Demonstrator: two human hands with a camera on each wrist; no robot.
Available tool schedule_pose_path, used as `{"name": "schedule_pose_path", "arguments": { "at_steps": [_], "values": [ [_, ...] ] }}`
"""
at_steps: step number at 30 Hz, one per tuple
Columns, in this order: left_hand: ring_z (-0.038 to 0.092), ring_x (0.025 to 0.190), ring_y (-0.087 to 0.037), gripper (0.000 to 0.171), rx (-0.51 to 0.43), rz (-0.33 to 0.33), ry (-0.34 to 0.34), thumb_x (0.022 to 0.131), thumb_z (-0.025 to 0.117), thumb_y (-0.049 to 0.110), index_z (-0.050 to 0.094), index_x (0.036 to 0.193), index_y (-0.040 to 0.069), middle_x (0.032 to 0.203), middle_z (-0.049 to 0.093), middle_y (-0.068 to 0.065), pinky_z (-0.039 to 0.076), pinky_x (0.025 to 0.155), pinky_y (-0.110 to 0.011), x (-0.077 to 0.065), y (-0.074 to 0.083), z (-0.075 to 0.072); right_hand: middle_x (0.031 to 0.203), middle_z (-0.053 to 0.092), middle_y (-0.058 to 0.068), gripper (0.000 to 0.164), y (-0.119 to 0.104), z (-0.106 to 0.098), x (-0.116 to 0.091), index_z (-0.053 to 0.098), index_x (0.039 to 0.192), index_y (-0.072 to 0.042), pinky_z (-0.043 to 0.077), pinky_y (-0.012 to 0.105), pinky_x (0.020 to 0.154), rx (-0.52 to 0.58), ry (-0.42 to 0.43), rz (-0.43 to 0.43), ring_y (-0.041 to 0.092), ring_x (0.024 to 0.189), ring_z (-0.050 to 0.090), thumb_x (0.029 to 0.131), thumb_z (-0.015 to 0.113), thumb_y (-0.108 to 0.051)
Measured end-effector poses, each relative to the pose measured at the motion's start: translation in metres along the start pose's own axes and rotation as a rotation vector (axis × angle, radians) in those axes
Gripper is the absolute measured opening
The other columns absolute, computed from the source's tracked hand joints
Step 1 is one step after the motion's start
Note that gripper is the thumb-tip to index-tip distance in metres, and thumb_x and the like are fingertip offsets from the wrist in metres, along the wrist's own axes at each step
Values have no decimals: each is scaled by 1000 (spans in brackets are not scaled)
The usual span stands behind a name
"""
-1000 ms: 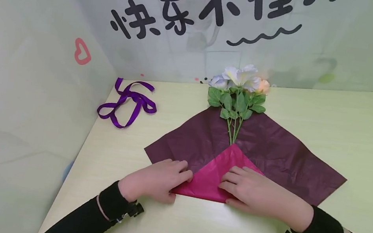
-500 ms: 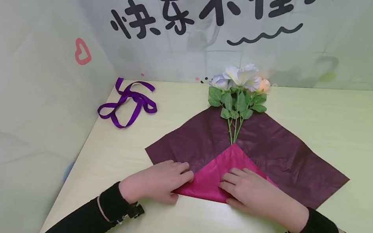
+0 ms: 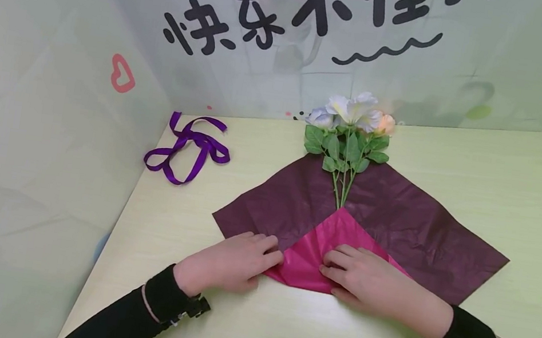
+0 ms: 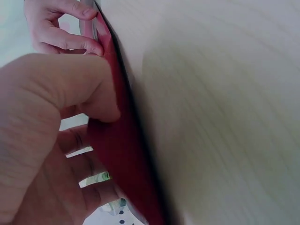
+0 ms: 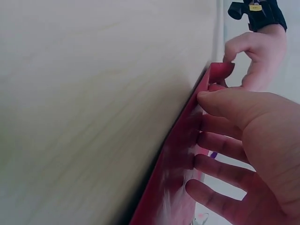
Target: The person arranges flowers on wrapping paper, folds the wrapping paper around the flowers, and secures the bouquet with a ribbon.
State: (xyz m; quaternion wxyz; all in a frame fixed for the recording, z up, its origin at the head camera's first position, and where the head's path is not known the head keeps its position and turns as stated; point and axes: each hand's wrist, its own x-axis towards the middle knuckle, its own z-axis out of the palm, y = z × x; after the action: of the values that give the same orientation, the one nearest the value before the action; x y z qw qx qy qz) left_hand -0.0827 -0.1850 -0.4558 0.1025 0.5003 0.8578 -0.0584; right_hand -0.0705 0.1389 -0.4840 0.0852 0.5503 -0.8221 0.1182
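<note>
The left end of the pink fold (image 3: 306, 266) has curled up and inward since the earlier frame, while the flowers (image 3: 351, 145) lie put, upper middle. Your left hand (image 3: 232, 262) has that end pinched between thumb and fingers; your right hand (image 3: 365, 277) has bent fingertips on the fold, though whether it pinches, I can't tell. The wrapping paper (image 3: 399, 216) spreads across centre frame. Careful: raise one end faster than the other and the fold could skew, dragging the stems (image 3: 342, 196) sideways. Counting up: one sheet of wrapping paper, one purple ribbon (image 3: 197, 137) upper left, three blooms (image 3: 357, 112) I can make out, two hands.
</note>
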Motion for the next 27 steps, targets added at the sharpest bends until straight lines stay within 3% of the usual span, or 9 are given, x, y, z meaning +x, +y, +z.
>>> {"name": "schedule_pose_path", "arguments": {
  "at_steps": [5, 9, 17, 22, 27],
  "values": [
    [63, 103, -20, 24, 43, 19, 32, 103, 73, 21, 76, 127, 17, 120, 70, -1, 55, 93, -35, -1, -1, -7, 119, 69, 4, 37, 0, 1, 0, 80, 121, -7, 59, 36, 92, 6, -2, 8, 22, 108, 62, 91, 91, -25],
    [66, 101, -19, 15, 99, 33, 89, 105, 75, 21, 79, 119, 16, 112, 76, 2, 54, 90, -33, -3, -4, -15, 118, 70, 3, 39, -3, 3, 2, 79, 122, -8, 59, 37, 93, 40, -11, 67, 23, 109, 61, 94, 88, -33],
    [66, 102, -20, 15, 197, 56, 341, 101, 80, 15, 78, 115, 16, 105, 78, 3, 52, 98, -37, -1, -3, -36, 109, 71, 7, 43, -19, 8, 12, 81, 107, -7, 60, 37, 86, 9, -3, 200, 25, 99, 62, 94, 86, -48],
    [64, 105, -22, 10, 267, 88, 507, 103, 77, 12, 78, 113, 16, 105, 76, 3, 50, 101, -38, 16, 4, -46, 88, 63, 2, 39, -30, 11, 18, 73, 82, -11, 55, 35, 76, -1, 84, 264, 21, 83, 58, 91, 89, -46],
    [65, 113, -24, 13, 335, 147, 642, 104, 73, 8, 80, 113, 15, 111, 76, 1, 50, 109, -39, 35, 14, -51, 87, 66, 3, 32, -36, 11, 20, 77, 86, -9, 57, 36, 73, 44, 162, 370, 22, 81, 60, 90, 91, -38]
  ]
}}
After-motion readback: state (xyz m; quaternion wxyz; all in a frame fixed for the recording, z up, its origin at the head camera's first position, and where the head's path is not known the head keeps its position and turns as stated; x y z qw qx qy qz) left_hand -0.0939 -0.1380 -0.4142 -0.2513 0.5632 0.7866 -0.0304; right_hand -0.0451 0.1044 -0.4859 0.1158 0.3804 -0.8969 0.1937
